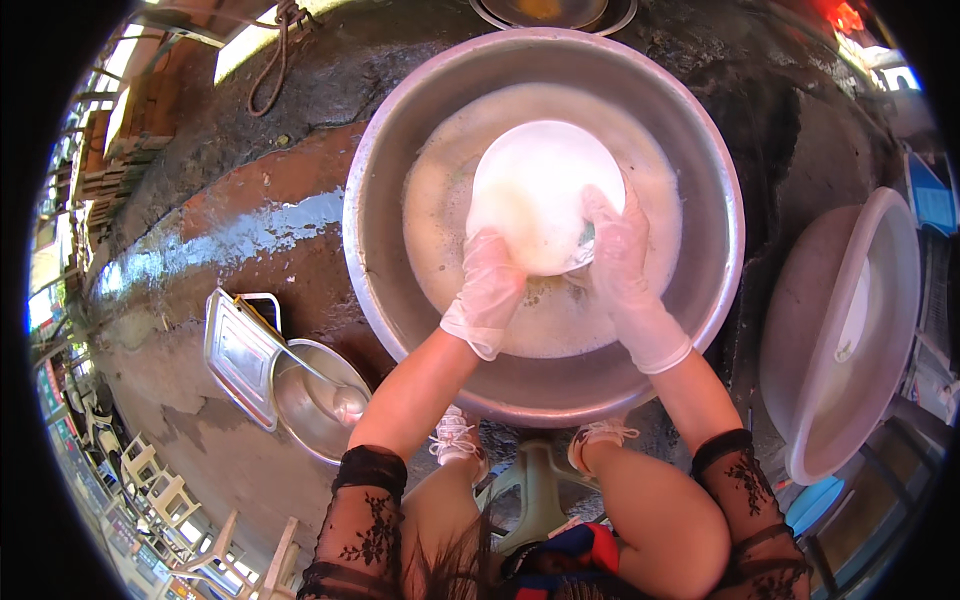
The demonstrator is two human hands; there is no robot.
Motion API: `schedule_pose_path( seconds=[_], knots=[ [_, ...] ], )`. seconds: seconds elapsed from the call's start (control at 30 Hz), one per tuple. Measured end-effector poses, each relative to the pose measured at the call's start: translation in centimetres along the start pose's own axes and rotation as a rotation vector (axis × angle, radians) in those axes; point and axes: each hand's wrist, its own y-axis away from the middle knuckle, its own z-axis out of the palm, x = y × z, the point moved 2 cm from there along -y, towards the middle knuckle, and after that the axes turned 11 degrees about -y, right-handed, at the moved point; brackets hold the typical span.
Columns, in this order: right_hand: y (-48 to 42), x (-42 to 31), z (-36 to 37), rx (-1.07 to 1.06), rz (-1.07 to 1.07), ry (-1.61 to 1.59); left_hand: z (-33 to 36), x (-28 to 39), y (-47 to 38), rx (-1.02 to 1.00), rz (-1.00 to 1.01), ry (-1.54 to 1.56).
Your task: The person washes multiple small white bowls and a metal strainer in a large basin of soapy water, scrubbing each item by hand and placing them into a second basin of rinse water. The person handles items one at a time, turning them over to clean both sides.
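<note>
A large metal basin (701,307) stands before me, holding cloudy, foamy water (442,187). Over that water is a round white dish (544,161), its surface bright and overexposed. My left hand (491,277), in a clear disposable glove, grips the dish's lower left edge. On its right side, my right hand (619,240), gloved the same way, has its thumb on the upper face and fingers around the rim. A small greenish item (587,234) shows beside the right palm; what it is, I cannot tell. The fingers under the dish are hidden.
A tilted grey basin (780,300) with a white dish (855,315) inside stands at right. At left are a metal pot (315,424), a ladle (346,401) and a metal tray (240,360). A pan (622,19) lies beyond the basin. The floor (247,195) is wet.
</note>
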Motion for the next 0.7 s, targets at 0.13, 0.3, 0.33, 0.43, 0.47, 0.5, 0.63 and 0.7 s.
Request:
schedule_pose_path(
  seconds=[0.13,0.3,0.33,0.43,0.47,0.5,0.63,0.7],
  knots=[
    [1.9,0.1,0.8,0.19,0.051,-0.042,2.4,-0.6,1.8,0.072,0.049,0.137],
    [-2.1,-2.2,-1.2,-0.197,0.426,0.257,-0.7,3.7,-1.8,-0.171,0.058,0.0],
    [-2.2,-2.0,-1.3,-0.23,0.441,0.291,-1.5,4.3,-2.7,-0.222,-0.012,-0.015],
    [-2.1,-1.0,-0.8,-0.198,0.166,0.49,-2.3,3.7,-2.0,-0.301,0.117,0.02],
    [-1.8,-0.8,-0.1,-0.193,-0.131,0.616,-2.2,2.9,-1.3,-0.212,0.131,0.053],
    [-1.4,-0.5,0.7,-0.203,-0.469,0.719,-2.0,2.1,-0.5,-0.124,0.141,0.084],
    [-0.8,1.9,3.5,-0.366,-0.661,1.577,-0.7,-0.4,1.6,0.004,0.053,0.135],
    [0.3,2.6,3.9,-0.677,-0.489,1.371,-0.8,-0.1,1.3,0.007,0.025,0.189]
  ],
)
